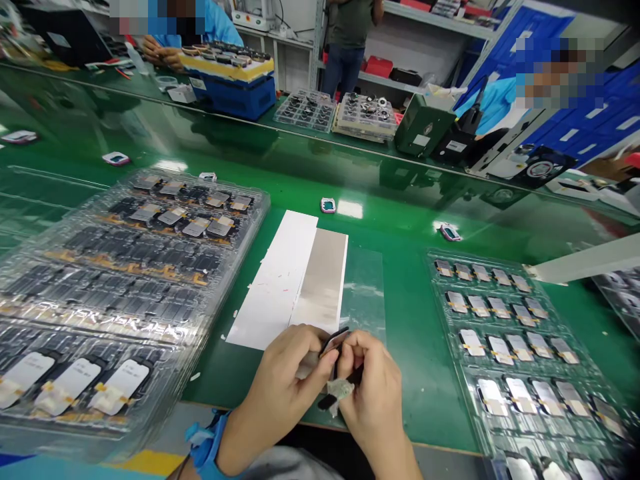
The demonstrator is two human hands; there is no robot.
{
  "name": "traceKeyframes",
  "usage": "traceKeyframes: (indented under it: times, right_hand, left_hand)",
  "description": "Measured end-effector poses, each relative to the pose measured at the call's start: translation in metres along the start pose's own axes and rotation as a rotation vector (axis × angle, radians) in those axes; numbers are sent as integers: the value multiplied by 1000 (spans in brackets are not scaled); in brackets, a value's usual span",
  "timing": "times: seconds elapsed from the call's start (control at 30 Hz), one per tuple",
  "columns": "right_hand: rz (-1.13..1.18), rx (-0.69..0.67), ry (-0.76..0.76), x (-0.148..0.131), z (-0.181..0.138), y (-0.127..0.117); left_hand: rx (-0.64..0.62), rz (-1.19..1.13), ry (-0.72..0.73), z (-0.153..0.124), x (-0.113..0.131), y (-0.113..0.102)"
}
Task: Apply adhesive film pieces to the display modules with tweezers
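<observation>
My left hand (285,380) and my right hand (373,393) meet at the front edge of the green bench, both gripping a dark phone display module (333,343). A crumpled scrap of clear film (340,390) hangs from it between my fingers, beside a black strip (329,401). Just beyond my hands lie a white sheet (273,283), a silver sheet (320,280) and a clear film sheet (363,293). A clear plastic tray of phone display modules (135,247) stands on my left, and a similar tray (515,340) on my right.
Small phone parts (327,205) lie on the glossy bench. Along the far side stand a blue machine (240,87), parts trays (305,110) and a green device (423,123). Co-workers sit and stand beyond them. A blue wrist strap (207,443) circles my left wrist.
</observation>
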State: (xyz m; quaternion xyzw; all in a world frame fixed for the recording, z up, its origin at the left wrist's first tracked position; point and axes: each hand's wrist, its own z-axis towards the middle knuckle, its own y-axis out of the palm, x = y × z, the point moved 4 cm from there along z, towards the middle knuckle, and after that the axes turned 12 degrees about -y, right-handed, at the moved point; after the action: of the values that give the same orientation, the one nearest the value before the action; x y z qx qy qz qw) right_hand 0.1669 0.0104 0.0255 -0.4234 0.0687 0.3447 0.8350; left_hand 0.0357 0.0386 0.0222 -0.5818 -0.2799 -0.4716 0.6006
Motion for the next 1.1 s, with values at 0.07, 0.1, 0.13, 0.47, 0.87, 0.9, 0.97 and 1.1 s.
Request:
traceKeyframes:
  times: [0.07,0.1,0.13,0.47,0.87,0.9,0.97,1.1]
  right_hand:
    - [4,14,32,2,0,-2]
    - [6,23,54,4,0,-4]
    - [1,31,77,7,-1,-8]
    - [214,12,369,60,-16,-50]
    - [571,213,536,59,-18,-19]
    - [570,226,545,60,-20,-17]
    - [566,244,563,61,-24,-15]
    - [568,251,582,61,-26,-14]
  left_hand:
    - [-13,-28,-7,-1,0,-1]
    - [-17,-43,-16,-1,0,-1]
    - [-17,-58,-34,-2,0,-1]
    - [-176,-211,-204,1,-2,2]
    - [-364,128,186,-1,6,14]
    - [-376,157,211,-1,7,15]
    - [-395,233,259,0,9,19]
    - [-426,365,305,2,10,24]
